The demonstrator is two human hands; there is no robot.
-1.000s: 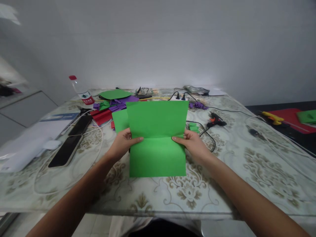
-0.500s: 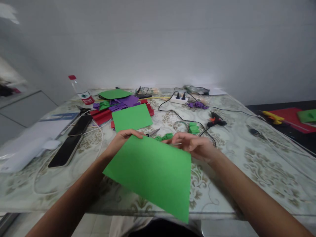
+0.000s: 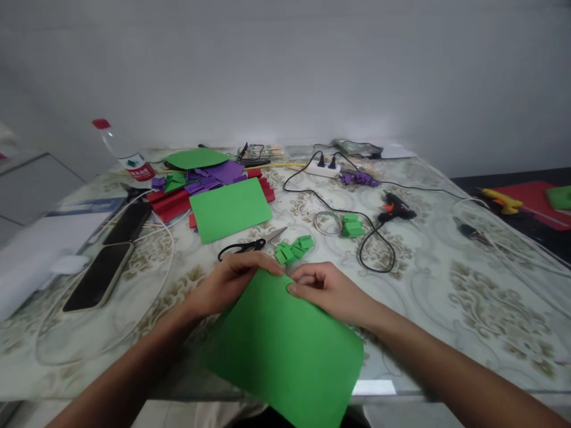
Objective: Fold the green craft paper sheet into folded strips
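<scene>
A green paper sheet [image 3: 289, 345] hangs tilted over the table's front edge, its top edge pinched between both my hands. My left hand [image 3: 238, 276] grips that edge from the left, fingers curled over it. Close beside it, my right hand [image 3: 328, 291] pinches the same edge between thumb and bent fingers. Just beyond my hands lie black-handled scissors [image 3: 254, 245] with their blades apart from the paper, and small folded green pieces [image 3: 294, 249]. Another green sheet [image 3: 229, 209] rests farther back on the left.
A hot glue gun [image 3: 395, 208] and its looped cable lie right of centre, near a white power strip [image 3: 322, 169]. Red and purple paper [image 3: 209, 181], a bottle [image 3: 136, 163] and a phone [image 3: 99, 276] occupy the left. A yellow glue gun [image 3: 502, 200] sits far right.
My right hand has moved left along the sheet's top edge and now pinches it near my left hand. The sheet has shifted lower, and the scissors are more fully visible.
</scene>
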